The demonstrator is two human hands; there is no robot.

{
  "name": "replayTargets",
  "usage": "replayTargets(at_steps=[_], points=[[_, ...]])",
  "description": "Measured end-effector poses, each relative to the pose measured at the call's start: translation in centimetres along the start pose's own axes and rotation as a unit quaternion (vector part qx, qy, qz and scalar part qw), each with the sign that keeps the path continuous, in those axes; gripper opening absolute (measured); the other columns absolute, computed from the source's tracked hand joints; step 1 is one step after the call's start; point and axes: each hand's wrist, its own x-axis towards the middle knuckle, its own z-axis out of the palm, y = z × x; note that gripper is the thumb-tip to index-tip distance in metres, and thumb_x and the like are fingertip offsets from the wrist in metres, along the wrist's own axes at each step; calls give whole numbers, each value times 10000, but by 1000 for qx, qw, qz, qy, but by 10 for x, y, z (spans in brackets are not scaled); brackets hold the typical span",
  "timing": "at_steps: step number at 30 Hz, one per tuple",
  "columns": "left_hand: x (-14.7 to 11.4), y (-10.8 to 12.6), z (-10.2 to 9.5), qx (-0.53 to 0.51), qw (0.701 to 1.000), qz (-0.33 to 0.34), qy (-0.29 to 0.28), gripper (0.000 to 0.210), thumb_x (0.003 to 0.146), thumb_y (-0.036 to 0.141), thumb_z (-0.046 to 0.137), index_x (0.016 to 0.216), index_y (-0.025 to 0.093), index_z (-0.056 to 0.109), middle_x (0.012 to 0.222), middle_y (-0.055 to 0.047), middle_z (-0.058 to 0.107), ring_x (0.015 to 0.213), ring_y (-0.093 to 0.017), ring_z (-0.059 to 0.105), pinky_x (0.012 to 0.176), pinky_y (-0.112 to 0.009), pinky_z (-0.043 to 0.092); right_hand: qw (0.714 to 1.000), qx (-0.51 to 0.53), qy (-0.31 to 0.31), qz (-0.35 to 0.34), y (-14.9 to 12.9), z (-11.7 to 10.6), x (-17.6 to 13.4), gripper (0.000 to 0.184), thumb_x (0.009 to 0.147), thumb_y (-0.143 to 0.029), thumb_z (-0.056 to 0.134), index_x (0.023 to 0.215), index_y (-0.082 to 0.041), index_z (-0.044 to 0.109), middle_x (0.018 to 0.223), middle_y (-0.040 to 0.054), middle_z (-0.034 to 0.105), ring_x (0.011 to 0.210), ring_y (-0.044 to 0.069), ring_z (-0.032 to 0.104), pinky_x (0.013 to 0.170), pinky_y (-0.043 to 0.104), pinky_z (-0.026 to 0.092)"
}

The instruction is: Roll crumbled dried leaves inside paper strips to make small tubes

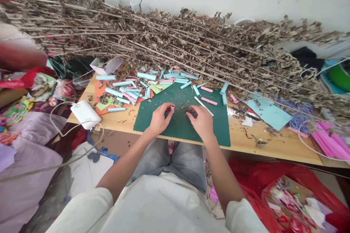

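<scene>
Over the green cutting mat [153, 136], my left hand [160, 119] is closed around a small pink paper tube [172, 107]; only its end shows at the fingertips. My right hand [201, 122] is bent, with its fingertips together at a pinch of dried leaf bits [188, 109] on or just above the mat. A thin white stick [203, 106] lies on the mat just beyond the right hand. Blue paper tubes [114, 92] and pink paper tubes [209, 101] are scattered behind both hands.
Dried leafy stalks [164, 40] are heaped along the wall. A white power bank [84, 114] with a cable sits at the table's left. Blue paper [269, 110], purple string [300, 116] and pink paper [329, 140] lie right. Below hangs a red bag [246, 178].
</scene>
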Motion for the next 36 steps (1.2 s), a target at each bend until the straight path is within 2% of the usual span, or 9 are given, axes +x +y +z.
replayTargets(at_steps=[5,8,15,17,20,22,26,30,36], points=[[0,-1,-2,63,998,2,20,184,935,236,497,1099,196,572,1001,-55,672,914,-153,641,868,-281,507,996,89,-10,-3,4,10,13,180,870,-229,553,880,-190,728,880,79,706,797,211,644,768,345,507],[1,-8,-12,119,992,7,37,178,937,230,492,1087,195,581,1007,-63,677,955,-173,631,884,-296,493,989,147,4,23,7,8,13,170,857,-263,587,925,-192,726,882,59,713,744,190,643,738,329,515],[2,-25,-29,168,984,-25,59,199,912,199,519,1093,200,599,1014,-66,689,961,-203,628,879,-327,494,998,-1,-54,-15,-10,6,16,429,838,-372,644,1232,-203,641,1081,121,625,937,256,615,796,360,496],[2,-26,-29,166,984,-27,62,214,910,198,523,1111,200,596,1013,-68,690,961,-207,628,878,-331,495,996,-30,-76,-31,-16,12,21,347,879,-333,588,1196,-215,663,1085,120,613,908,240,616,776,344,487],[3,-26,-27,168,984,-15,51,195,918,214,522,1095,204,604,1013,-65,693,957,-211,623,863,-327,492,994,-15,-92,-51,-17,19,27,244,901,-202,503,1004,-191,724,1005,108,631,833,204,617,764,320,477],[4,-27,-26,164,986,-11,35,171,923,226,519,1064,205,612,997,-60,691,921,-203,625,835,-315,491,995,34,-76,-53,-13,18,28,224,883,-163,502,902,-181,725,913,86,651,807,195,619,768,315,480],[5,-31,-26,143,989,-22,28,168,910,233,535,1061,201,602,942,-47,681,835,-179,629,781,-288,491,993,114,-13,-23,-3,9,27,155,854,-205,560,855,-191,714,846,51,682,759,186,622,736,317,488],[4,-32,-27,142,989,-22,27,198,901,231,542,1089,195,594,968,-60,683,844,-186,627,790,-294,487,991,129,-9,-20,-3,5,23,139,840,-208,577,825,-189,714,835,50,691,744,183,628,717,313,493],[7,-25,-29,118,993,-15,22,184,892,231,537,1051,193,623,937,-73,677,883,-205,627,827,-320,479,995,98,11,-35,-4,18,19,176,868,-210,540,869,-178,713,879,78,683,807,208,633,764,339,498]])
